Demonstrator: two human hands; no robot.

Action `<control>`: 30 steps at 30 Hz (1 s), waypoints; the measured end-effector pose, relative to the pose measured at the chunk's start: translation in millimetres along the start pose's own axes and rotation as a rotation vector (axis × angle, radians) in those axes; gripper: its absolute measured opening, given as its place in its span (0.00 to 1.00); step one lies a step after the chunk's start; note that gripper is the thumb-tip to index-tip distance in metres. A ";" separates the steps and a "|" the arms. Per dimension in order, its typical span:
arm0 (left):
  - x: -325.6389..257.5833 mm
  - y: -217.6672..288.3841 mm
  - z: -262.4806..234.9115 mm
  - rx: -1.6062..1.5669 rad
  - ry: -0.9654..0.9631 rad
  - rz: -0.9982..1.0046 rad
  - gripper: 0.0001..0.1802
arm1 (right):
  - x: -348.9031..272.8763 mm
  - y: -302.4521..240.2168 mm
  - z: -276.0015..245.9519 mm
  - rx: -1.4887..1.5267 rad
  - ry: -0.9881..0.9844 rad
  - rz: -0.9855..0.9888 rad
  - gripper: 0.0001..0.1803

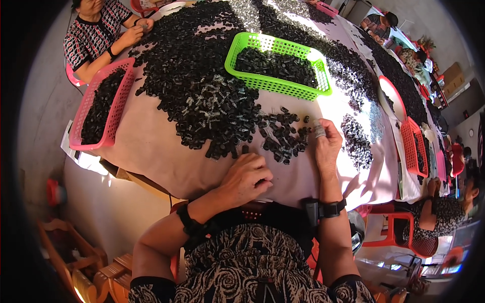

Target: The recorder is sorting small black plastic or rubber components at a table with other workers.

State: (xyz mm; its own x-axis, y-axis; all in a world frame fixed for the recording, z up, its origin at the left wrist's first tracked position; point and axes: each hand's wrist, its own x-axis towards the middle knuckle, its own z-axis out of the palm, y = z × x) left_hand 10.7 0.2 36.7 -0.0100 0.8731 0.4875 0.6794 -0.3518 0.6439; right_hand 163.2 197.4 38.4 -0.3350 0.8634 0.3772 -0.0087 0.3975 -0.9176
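My left hand (pixel 246 178) rests at the near edge of the table with its fingers curled; what they hold, if anything, is hidden. A small black part (pixel 245 149) lies just beyond its knuckles. To the right, my right hand (pixel 328 144) is raised with thumb and fingers drawn together. At its fingertips is a pale, ridged band (pixel 319 128), a finger wrap or a coil; I cannot tell which. Between the hands lies a small group of black parts (pixel 283 139). Left of it, metal springs (pixel 217 101) lie mixed into a large heap of black parts (pixel 177 65).
A green basket (pixel 283 87) of black parts stands beyond the hands. At left is a pink basket (pixel 108 121), near a seated person (pixel 98 38). A white bowl (pixel 394 98) and a red basket (pixel 414 146) stand to the right, where other people sit. Pink cloth (pixel 151 151) covers the table.
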 end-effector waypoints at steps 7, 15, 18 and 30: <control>-0.3 -0.3 -0.6 -0.013 -0.006 -0.015 0.08 | 4.6 -33.7 -17.4 -0.014 -0.295 0.090 0.03; -0.5 -0.7 -0.4 -0.003 0.002 -0.011 0.08 | -5.9 -32.6 -2.5 -0.387 -0.493 0.007 0.11; -0.4 -0.3 -0.1 -0.006 0.006 -0.012 0.08 | -5.7 -28.5 -5.3 -0.420 -0.427 -0.023 0.12; -1.3 -2.0 1.3 -0.003 0.012 -0.003 0.08 | -17.5 -44.4 23.1 -0.472 -0.593 -0.318 0.16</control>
State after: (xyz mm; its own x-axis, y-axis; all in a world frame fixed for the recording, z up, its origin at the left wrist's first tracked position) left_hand 10.3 0.2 34.0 -0.0208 0.8702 0.4922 0.6772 -0.3499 0.6473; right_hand 147.7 157.5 69.6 -0.8269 0.4320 0.3599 0.1655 0.7987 -0.5785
